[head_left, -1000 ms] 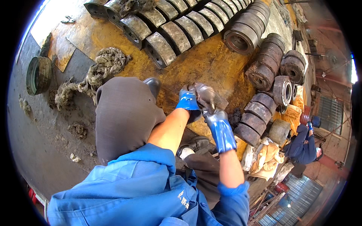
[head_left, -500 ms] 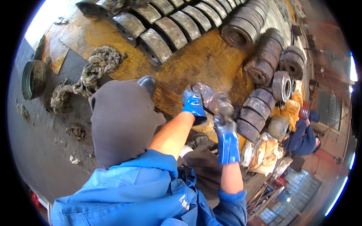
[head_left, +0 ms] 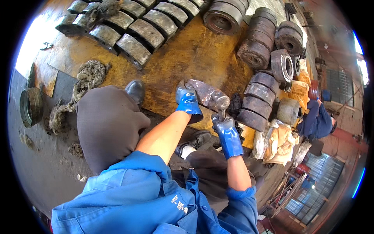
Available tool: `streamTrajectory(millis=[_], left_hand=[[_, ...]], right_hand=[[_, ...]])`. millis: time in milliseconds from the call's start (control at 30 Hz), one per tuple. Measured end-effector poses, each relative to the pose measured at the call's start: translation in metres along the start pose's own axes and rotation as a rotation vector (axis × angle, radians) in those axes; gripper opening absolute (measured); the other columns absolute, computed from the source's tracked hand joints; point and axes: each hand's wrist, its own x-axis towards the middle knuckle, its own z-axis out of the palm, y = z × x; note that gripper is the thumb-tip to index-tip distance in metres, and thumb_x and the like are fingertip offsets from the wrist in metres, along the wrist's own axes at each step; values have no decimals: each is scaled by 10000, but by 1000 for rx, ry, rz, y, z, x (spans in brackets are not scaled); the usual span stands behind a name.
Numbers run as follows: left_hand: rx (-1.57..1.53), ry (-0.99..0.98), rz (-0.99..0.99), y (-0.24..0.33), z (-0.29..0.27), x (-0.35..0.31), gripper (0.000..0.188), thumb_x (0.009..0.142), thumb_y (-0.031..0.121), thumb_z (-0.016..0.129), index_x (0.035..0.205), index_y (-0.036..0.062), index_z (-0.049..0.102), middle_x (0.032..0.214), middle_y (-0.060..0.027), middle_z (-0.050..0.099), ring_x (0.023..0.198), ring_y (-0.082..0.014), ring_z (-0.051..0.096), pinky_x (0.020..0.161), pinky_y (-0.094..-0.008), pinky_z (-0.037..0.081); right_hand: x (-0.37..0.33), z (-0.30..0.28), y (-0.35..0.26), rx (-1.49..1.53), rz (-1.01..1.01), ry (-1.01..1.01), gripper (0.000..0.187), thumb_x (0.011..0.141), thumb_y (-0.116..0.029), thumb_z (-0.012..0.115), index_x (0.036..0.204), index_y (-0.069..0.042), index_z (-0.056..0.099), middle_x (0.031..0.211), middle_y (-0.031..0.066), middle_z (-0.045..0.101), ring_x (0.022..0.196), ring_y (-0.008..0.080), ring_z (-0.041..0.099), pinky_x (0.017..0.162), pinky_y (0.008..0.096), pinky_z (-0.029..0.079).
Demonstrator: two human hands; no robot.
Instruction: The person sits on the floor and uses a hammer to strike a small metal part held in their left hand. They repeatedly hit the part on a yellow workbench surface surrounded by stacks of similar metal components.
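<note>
My left hand (head_left: 187, 98), in a blue glove, is closed around the left end of a curved metal block (head_left: 205, 93). The block is dark, with worn reddish-grey patches. My right hand (head_left: 226, 134), gloved alike, is wrapped round the handle of a short tool with a rounded, wet-looking grey head (head_left: 222, 103). That head is at the block's right end and overlaps it in view; its exact kind is unclear. The fingertips of both hands are partly hidden.
Rows of curved metal blocks (head_left: 146, 33) stand at the far left on a stained yellow floor sheet (head_left: 171, 62). Stacked metal rings (head_left: 257, 99) and bags (head_left: 278, 144) lie to the right. Fibre waste (head_left: 91, 74) is at left. Another person (head_left: 313, 119) is at far right.
The view has shifted, so the far blocks sit further left. The tool head and right glove, blurred before, now show more clearly, with the head at the block's right end. Both grips stay closed.
</note>
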Motion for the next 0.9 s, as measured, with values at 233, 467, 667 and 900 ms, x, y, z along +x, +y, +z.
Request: streamTrajectory(millis=[233, 467, 667, 900], left_hand=[[59, 86, 85, -3, 8, -10, 375, 948, 302, 615, 1239, 73, 674, 1192, -225, 690, 1080, -399, 671, 958, -448, 530], [218, -123, 198, -2, 15, -21, 454, 956, 343, 605, 1301, 50, 624, 1147, -255, 692, 1075, -426, 661, 970, -462, 522], [209, -232, 943, 4, 35, -26, 664, 853, 440, 711, 1414, 128, 546, 1454, -197, 525, 1312, -387, 517, 1099, -491, 418], [996, -866, 1402, 82, 52, -100, 951, 784, 549, 763, 1550, 146, 368, 1623, -135, 320, 1492, -321, 314, 1209, -544, 237]], right_hand=[[-32, -22, -19, 299, -294, 354, 101, 913, -112, 726, 947, -41, 663, 744, 29, 649, 594, 96, 596, 520, 259, 489], [-31, -34, 7, 494, 348, 71, 254, 900, -279, 728, 963, -37, 680, 650, 64, 637, 555, 146, 605, 510, 318, 491], [-4, -28, 76, 909, 464, -20, 255, 918, -255, 720, 1044, -42, 658, 653, 12, 564, 510, 150, 530, 472, 318, 453], [5, -38, 119, 1287, 550, -108, 226, 969, -256, 611, 1039, -49, 670, 643, -14, 497, 533, 163, 492, 509, 373, 433]])
